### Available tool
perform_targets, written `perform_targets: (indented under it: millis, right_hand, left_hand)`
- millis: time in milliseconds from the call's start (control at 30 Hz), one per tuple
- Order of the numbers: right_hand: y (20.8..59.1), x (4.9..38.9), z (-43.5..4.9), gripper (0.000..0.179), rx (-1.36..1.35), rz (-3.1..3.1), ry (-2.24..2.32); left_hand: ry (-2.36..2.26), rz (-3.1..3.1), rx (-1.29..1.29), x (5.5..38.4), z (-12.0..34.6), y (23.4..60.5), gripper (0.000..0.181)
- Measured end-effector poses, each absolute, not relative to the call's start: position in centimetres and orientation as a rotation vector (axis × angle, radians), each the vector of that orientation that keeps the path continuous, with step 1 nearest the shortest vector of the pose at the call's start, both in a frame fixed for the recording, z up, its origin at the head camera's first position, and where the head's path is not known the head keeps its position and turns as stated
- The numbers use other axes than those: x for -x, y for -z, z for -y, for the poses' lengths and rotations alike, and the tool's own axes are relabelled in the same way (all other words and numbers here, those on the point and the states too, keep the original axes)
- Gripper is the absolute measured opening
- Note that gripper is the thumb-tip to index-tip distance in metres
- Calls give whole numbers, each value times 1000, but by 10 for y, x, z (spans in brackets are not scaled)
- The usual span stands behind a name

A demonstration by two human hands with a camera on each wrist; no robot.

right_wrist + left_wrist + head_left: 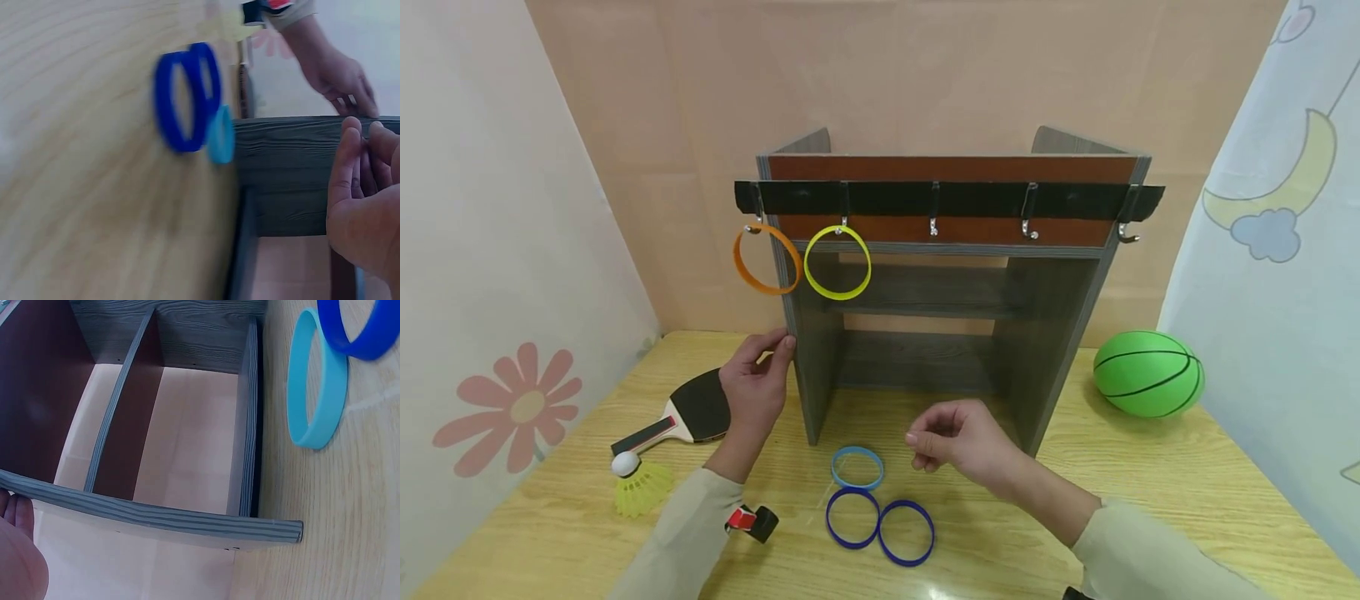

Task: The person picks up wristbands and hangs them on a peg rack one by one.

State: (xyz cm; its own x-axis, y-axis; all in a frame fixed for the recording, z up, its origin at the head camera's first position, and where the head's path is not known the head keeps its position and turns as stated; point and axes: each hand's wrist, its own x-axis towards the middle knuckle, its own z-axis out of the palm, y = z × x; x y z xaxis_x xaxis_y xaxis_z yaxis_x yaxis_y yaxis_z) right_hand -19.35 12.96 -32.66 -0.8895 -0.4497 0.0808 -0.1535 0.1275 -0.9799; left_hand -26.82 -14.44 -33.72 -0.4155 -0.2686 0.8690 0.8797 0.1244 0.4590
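My left hand [756,385] touches the front edge of the grey wooden shelf's [814,358] left side panel with its fingertips. In the air before the shelf's lower opening, my right hand [964,440] has loosely bent fingers and holds nothing. An orange ring [741,265] hangs on the leftmost hook of the black strip [887,198], and a yellow ring [838,297] on the hook beside it. On the table below the right hand lie a light blue ring [881,469] and two dark blue rings [828,518], close together.
Left of the shelf, a black table tennis bat [700,408] lies near a yellow shuttlecock [642,486]. A green ball [1148,373] with black lines sits at the right. Three more hooks [1030,229] project from the strip. Printed sheets [497,208] flank the table.
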Motion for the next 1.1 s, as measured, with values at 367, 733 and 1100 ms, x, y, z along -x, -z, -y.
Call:
perform_targets:
  millis: [367,733,1100]
  right_hand:
    - [366,189,-148,12,643,-2169,1662]
    - [385,187,-152,14,613,-2180,1602]
    - [394,186,-149,11,617,-2195,1584]
  left_hand:
    - [1497,1428,630,268,145,337,10]
    - [1499,1412,653,269,144,337,10]
    - [1486,1437,631,268,144,336,11]
